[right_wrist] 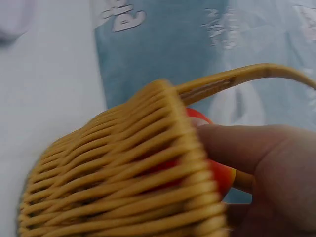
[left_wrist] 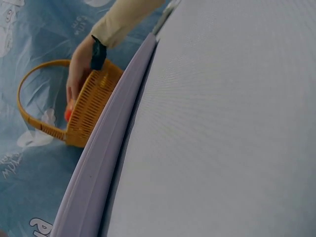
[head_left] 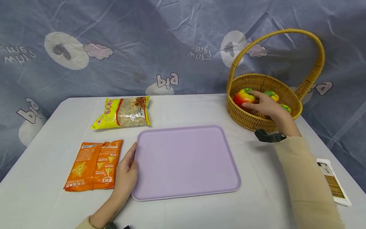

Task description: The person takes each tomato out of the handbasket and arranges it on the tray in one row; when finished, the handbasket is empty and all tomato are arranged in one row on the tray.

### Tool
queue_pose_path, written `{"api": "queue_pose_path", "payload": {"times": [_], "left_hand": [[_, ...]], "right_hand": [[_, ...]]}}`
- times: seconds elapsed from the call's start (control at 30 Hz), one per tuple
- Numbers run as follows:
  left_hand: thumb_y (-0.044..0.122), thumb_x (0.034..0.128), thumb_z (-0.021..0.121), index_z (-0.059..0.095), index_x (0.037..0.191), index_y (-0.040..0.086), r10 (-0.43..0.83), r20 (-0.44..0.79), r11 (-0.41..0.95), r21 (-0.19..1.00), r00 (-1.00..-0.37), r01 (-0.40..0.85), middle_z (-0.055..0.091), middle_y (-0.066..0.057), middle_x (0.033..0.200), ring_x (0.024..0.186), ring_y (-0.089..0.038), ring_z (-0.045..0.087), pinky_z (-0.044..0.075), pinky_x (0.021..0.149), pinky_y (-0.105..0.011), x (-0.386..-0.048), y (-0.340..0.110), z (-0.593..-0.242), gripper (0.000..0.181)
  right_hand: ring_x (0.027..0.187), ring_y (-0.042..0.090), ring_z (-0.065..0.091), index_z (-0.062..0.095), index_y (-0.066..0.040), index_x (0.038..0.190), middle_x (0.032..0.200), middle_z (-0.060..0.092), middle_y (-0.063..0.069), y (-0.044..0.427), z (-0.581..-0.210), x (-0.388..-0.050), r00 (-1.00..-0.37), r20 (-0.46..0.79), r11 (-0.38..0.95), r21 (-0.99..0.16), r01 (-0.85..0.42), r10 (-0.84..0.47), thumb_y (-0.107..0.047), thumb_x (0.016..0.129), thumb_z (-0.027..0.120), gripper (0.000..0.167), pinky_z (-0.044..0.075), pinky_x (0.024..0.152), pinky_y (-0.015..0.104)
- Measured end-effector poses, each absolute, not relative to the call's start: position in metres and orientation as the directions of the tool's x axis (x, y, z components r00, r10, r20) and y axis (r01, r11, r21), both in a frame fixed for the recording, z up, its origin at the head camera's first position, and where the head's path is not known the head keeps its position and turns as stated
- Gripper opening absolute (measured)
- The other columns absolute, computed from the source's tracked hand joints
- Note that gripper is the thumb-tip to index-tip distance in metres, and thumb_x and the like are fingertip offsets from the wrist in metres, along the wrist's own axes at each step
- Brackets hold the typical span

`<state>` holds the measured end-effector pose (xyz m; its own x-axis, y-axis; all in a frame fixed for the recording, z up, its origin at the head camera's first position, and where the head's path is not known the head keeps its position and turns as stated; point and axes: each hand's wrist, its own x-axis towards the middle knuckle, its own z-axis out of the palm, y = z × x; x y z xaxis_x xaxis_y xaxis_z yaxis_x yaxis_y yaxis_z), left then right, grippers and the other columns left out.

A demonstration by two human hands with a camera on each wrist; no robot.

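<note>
In the head view the right hand (head_left: 267, 106) reaches into the wicker basket (head_left: 248, 122), its thumb and fingers round a red and yellow fruit (head_left: 243, 98). The right wrist view shows the thumb of that hand (right_wrist: 276, 168) against the red fruit (right_wrist: 222, 177), partly hidden behind the basket's woven wall (right_wrist: 118, 173). Green-topped fruits (head_left: 271, 94) lie farther right in the basket. The left hand (head_left: 125, 176) rests along the left edge of the lilac tray (head_left: 186, 162), fingers fairly straight. In the left wrist view the tray's rim (left_wrist: 98, 148) shows, but no left fingers.
Left of the tray lies an orange snack bag (head_left: 92, 167). A yellow bag with a see-through window (head_left: 125, 113) lies behind it, near the table's back edge. A white card-like object (head_left: 333, 183) is at the right edge, beside the right sleeve. Patterned grey-blue cloth (head_left: 183, 47) hangs behind.
</note>
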<state>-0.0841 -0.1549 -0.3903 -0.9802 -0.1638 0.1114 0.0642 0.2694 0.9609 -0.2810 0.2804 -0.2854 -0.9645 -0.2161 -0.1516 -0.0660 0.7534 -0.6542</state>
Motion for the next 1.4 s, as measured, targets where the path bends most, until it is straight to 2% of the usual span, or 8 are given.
{"api": "queue_pose_path", "payload": {"times": [0.27,0.43,0.6,0.73,0.93,1.03,1.23,1.4], "left_hand": [[-0.010,0.0937,0.034,0.028,0.143,-0.006,-0.162,0.088,0.238,0.970,-0.983,0.048,0.029,-0.012,0.148,0.133,-0.012,0.024,0.024,0.106,-0.023,-0.086,-0.156,-0.388,0.050],[-0.010,0.0936,0.035,0.031,0.142,-0.006,-0.177,0.075,0.254,0.967,-0.981,0.028,0.031,-0.011,0.147,0.133,-0.013,0.026,0.025,0.106,-0.026,-0.086,-0.155,-0.386,0.049],[-0.010,0.0932,0.035,0.032,0.141,-0.008,-0.181,0.062,0.261,0.965,-0.982,0.013,0.032,-0.014,0.146,0.133,-0.016,0.027,0.026,0.107,-0.029,-0.087,-0.154,-0.386,0.048],[-0.010,0.0931,0.035,0.033,0.139,-0.010,-0.174,0.075,0.303,0.953,-0.982,0.019,0.032,-0.016,0.146,0.133,-0.019,0.027,0.025,0.108,-0.034,-0.086,-0.155,-0.387,0.046],[-0.008,0.0933,0.036,0.036,0.139,-0.008,-0.164,0.108,0.438,0.899,-0.981,0.026,0.033,-0.014,0.146,0.134,-0.021,0.026,0.024,0.109,-0.038,-0.086,-0.156,-0.391,0.046],[-0.008,0.0934,0.036,0.036,0.139,-0.008,-0.166,0.105,0.439,0.898,-0.980,0.022,0.033,-0.013,0.146,0.134,-0.021,0.027,0.024,0.109,-0.038,-0.086,-0.155,-0.392,0.045],[-0.008,0.0927,0.037,0.037,0.138,-0.008,-0.174,0.103,0.441,0.897,-0.979,0.016,0.033,-0.013,0.146,0.134,-0.021,0.027,0.024,0.109,-0.039,-0.086,-0.154,-0.391,0.045],[-0.009,0.0923,0.037,0.037,0.138,-0.009,-0.167,0.104,0.433,0.901,-0.980,0.022,0.032,-0.014,0.146,0.134,-0.022,0.027,0.025,0.108,-0.039,-0.086,-0.154,-0.391,0.046]], "right_hand": [[0.117,0.040,0.033,0.019,-0.016,0.151,0.140,0.031,0.021,0.259,-0.250,-0.254,-0.988,0.055,0.680,-0.720,-0.140,-0.144,-0.039,0.090,0.059,0.076,0.034,0.099,0.057],[0.115,0.036,0.041,0.029,-0.018,0.148,0.138,0.037,0.016,0.215,-0.241,-0.239,-0.948,0.204,0.622,-0.717,-0.315,-0.246,-0.028,0.090,0.063,0.068,0.041,0.096,0.051],[0.109,0.031,0.049,0.037,-0.014,0.144,0.137,0.041,0.014,0.164,-0.256,-0.234,-0.872,0.284,0.532,-0.703,-0.472,-0.398,-0.020,0.087,0.068,0.065,0.049,0.089,0.043],[0.104,0.029,0.054,0.040,-0.009,0.141,0.135,0.043,0.016,0.119,-0.282,-0.228,-0.791,0.290,0.439,-0.705,-0.558,-0.539,-0.012,0.084,0.071,0.065,0.053,0.082,0.039],[0.111,0.021,0.049,0.044,-0.010,0.139,0.131,0.048,0.012,0.066,-0.319,-0.218,-0.678,0.228,0.412,-0.647,-0.642,-0.698,-0.015,0.081,0.074,0.066,0.050,0.086,0.032],[0.113,0.018,0.047,0.044,-0.012,0.139,0.130,0.048,0.010,0.049,-0.331,-0.215,-0.637,0.214,0.407,-0.610,-0.679,-0.741,-0.016,0.082,0.073,0.065,0.046,0.090,0.029],[0.122,0.017,0.042,0.045,-0.012,0.139,0.133,0.046,0.008,0.030,-0.349,-0.216,-0.591,0.219,0.378,-0.590,-0.714,-0.776,-0.014,0.082,0.073,0.063,0.034,0.103,0.028],[0.125,0.017,0.039,0.045,-0.013,0.139,0.135,0.044,0.007,0.022,-0.358,-0.217,-0.570,0.232,0.348,-0.596,-0.723,-0.788,-0.012,0.082,0.073,0.064,0.030,0.105,0.026]]}}
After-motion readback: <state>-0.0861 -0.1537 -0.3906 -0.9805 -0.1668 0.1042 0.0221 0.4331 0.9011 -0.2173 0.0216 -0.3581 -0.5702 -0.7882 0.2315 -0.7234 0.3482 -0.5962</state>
